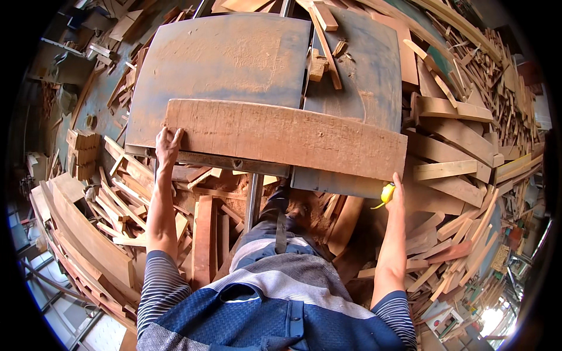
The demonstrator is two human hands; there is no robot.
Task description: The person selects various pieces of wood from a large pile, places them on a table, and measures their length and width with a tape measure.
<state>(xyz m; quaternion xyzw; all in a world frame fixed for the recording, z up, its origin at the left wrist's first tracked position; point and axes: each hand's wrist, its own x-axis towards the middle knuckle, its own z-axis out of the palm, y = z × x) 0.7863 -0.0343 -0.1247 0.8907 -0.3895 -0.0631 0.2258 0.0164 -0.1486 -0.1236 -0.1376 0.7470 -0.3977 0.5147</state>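
A long reddish-brown wooden plank point(281, 134) lies across the near part of a flat metal machine table point(228, 52), its right end lower in view than its left. My left hand point(168, 146) grips the plank's left end at the near corner, fingers on top. At the other end, my right hand point(396, 193) is closed round a small yellow tape measure point(387, 193), with a fingertip against the plank's near right corner. A short yellow tip sticks out of the tape measure. The palm hides the rest of it.
Thin offcuts and a small wood block point(318, 65) rest on the table's right half beside a slot. Curved boards point(456, 140) are stacked at the right. More long boards point(93, 228) lean at the lower left. Scrap wood and sawdust cover the floor round my legs.
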